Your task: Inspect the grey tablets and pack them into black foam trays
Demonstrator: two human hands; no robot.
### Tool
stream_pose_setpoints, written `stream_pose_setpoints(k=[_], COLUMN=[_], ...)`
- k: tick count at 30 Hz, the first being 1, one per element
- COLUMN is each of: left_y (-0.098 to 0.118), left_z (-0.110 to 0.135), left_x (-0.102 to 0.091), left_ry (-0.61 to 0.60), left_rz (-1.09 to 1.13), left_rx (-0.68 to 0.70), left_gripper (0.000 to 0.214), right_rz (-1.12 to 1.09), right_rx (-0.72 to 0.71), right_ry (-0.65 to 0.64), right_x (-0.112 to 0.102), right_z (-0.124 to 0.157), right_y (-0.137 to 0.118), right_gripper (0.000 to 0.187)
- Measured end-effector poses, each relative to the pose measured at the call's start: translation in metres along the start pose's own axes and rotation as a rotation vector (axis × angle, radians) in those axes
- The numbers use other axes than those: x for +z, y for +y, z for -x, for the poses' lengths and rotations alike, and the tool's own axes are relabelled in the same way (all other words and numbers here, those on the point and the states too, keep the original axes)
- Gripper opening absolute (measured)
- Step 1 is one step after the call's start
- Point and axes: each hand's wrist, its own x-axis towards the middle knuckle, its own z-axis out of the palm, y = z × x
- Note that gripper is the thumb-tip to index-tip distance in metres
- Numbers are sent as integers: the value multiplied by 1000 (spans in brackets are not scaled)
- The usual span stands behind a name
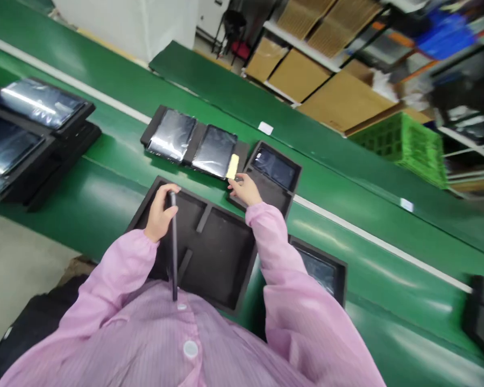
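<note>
My left hand (160,212) is closed around a thin dark flat panel (173,244), held on edge against my chest above a black foam tray (221,263) with two empty compartments. My right hand (244,188) reaches forward with fingers pinched at a small yellowish strip (233,166). The strip lies at the edge of a foam tray (201,142) carrying two panels in shiny bags. Just right of that hand sits another black tray (274,174) with a dark screen in it. I wear pink sleeves.
All this rests on a green conveyor belt (371,215) with a white stripe. Stacked trays of bagged panels (28,134) stand at the left. Another tray with a screen (322,269) lies under my right arm. Cardboard boxes (339,97) and a green crate (407,142) sit beyond.
</note>
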Motion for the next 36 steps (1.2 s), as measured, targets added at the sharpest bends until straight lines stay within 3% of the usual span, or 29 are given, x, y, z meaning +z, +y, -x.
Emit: stream_pose_setpoints(k=[2, 4, 5, 7, 9, 12, 15, 23, 25, 29, 36], left_y=[4, 6, 7, 8, 8, 8, 6, 12, 17, 24, 28], left_z=[-3, -7, -8, -8, -7, -2, 1, 3, 3, 7, 23], left_x=[3, 6, 7, 10, 11, 10, 6, -14, -16, -12, -2], left_ry=[-53, -99, -118, -143, -158, -175, -205, -456, -486, -408, -346], left_rz=[36, 61, 68, 76, 86, 101, 119, 100, 135, 173, 174], left_rx=[-40, -78, -89, -91, -70, -8, 72, 161, 129, 65, 162], left_gripper=[32, 33, 33, 34, 35, 34, 40, 89, 90, 87, 63], right_rz=[35, 3, -3, -17, -43, -130, -221, -340, -346, -345, -303], right_rx=[-198, -370, -424, -476, -482, -461, -450, -358, -354, -352, -395], right_ry=[-218, -483, -551, -558, -475, -402, -434, -498, -479, -443, -538], right_x=[12, 28, 36, 52, 65, 77, 81, 78, 76, 76, 81], right_z=[51, 104, 129, 168, 190, 201, 202, 218, 221, 225, 235], right_y=[4, 9, 11, 16, 21, 29, 36, 45, 46, 48, 55], right_gripper=[21, 27, 28, 29, 28, 29, 33, 40, 40, 40, 36])
